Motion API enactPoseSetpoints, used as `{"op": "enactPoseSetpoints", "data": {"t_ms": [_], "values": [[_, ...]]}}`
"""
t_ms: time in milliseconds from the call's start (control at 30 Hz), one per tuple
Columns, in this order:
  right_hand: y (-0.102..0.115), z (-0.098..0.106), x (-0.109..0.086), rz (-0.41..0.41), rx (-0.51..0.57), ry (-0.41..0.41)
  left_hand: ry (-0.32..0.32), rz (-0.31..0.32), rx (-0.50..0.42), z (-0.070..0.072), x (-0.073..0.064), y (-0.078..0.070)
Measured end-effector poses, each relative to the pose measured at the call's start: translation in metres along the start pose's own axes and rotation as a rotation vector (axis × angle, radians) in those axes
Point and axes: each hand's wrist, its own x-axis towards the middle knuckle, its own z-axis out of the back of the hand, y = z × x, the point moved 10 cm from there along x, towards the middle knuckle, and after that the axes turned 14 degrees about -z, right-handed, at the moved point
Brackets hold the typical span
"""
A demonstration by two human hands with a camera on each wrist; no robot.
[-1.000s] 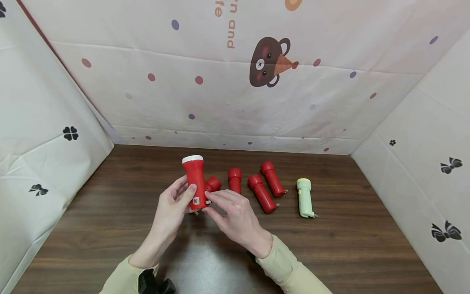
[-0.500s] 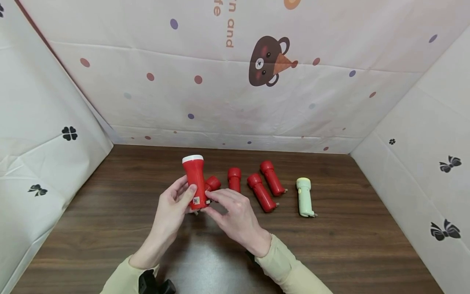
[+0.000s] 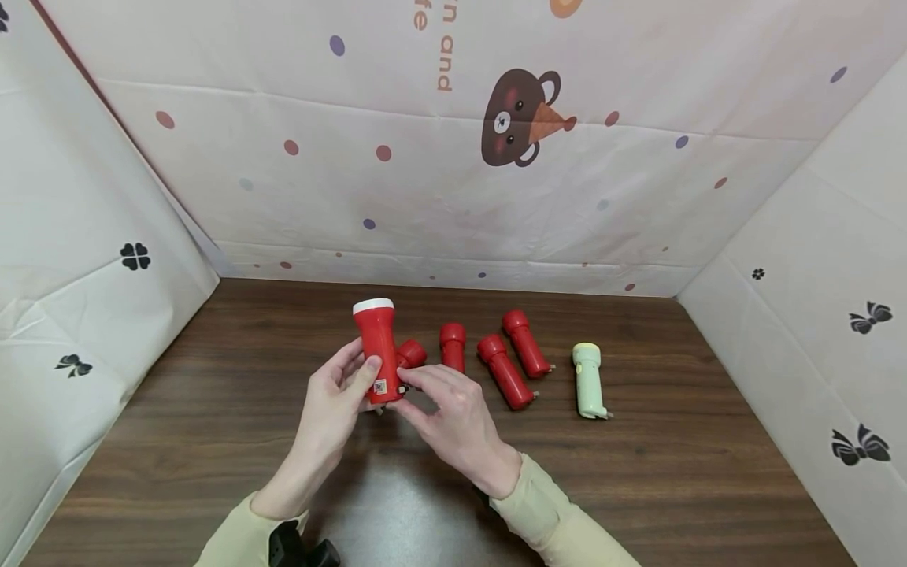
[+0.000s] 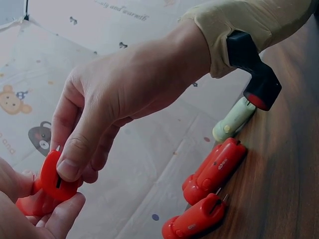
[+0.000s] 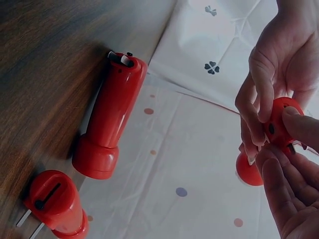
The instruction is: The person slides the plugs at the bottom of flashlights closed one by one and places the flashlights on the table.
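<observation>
A person's right hand (image 4: 117, 89), reaching in from a pale sleeve (image 4: 249, 22), pinches the slotted end of a red flashlight (image 4: 48, 174), thumb pressed beside the dark slot. The left hand (image 4: 12, 219), cut off by the frame, grips the same flashlight from below, and a metal prong juts from its edge. A black device (image 4: 251, 62) is fixed at the right wrist. Beyond, a pale green flashlight (image 4: 233, 121) and three more red flashlights (image 4: 193, 219) lie on a dark wood worktop (image 4: 286, 169), the nearest with its prongs out. White sheeting (image 4: 132, 199) printed with bear heads, dots and lettering forms the backdrop.
</observation>
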Motion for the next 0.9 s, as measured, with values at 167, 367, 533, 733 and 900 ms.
{"op": "enactPoseSetpoints", "data": {"t_ms": [167, 367, 533, 733, 900], "values": [[0.0001, 0.0002, -0.0006, -0.005, -0.001, -0.009, -0.002, -0.001, 0.009, 0.0001, -0.001, -0.0004], [-0.0009, -0.0014, -0.0012, -0.021, -0.01, -0.006, -0.004, 0.0, 0.008, -0.0004, -0.0019, 0.0], [-0.0013, -0.0025, -0.0021, -0.028, -0.015, -0.002, -0.004, -0.007, 0.018, -0.0008, -0.0027, -0.0006], [-0.0017, -0.0029, -0.0029, -0.021, -0.018, -0.011, -0.01, -0.014, 0.006, -0.0016, -0.0031, -0.0004], [-0.0021, -0.0033, -0.003, -0.014, -0.019, -0.021, -0.016, -0.019, -0.003, -0.0027, -0.0029, 0.0013]]}}
